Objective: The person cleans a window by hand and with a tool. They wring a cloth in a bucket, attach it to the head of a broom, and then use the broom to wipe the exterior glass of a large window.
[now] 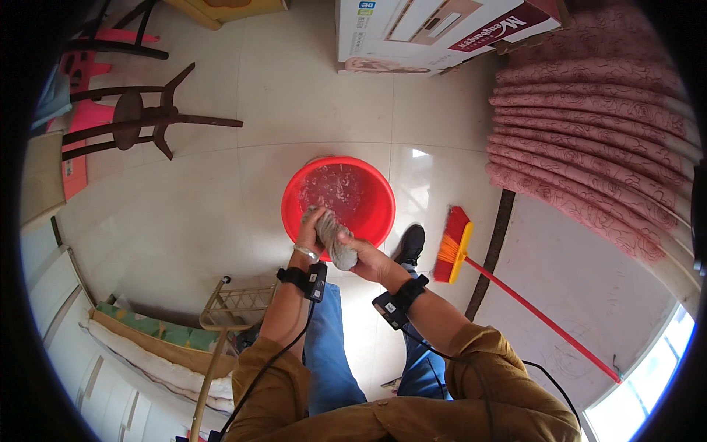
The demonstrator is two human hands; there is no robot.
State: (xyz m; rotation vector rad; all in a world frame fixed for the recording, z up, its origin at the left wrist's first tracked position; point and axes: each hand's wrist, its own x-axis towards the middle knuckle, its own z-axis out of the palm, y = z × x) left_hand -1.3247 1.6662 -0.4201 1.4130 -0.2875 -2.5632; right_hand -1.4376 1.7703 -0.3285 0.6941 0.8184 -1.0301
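Note:
A red plastic bucket stands on the tiled floor in front of me, with water and some froth inside. Over its near rim, both hands grip a bunched, twisted grey cloth. My left hand holds the upper left end, and a bracelet circles that wrist. The lower right end is in my right hand, its thumb lying on top of the cloth. Black straps with small boxes and cables are on both forearms.
A broom with red and orange bristles leans at the right near pink curtains. A large printed carton stands beyond the bucket. Dark wooden furniture legs are at the left, a metal rack at the lower left.

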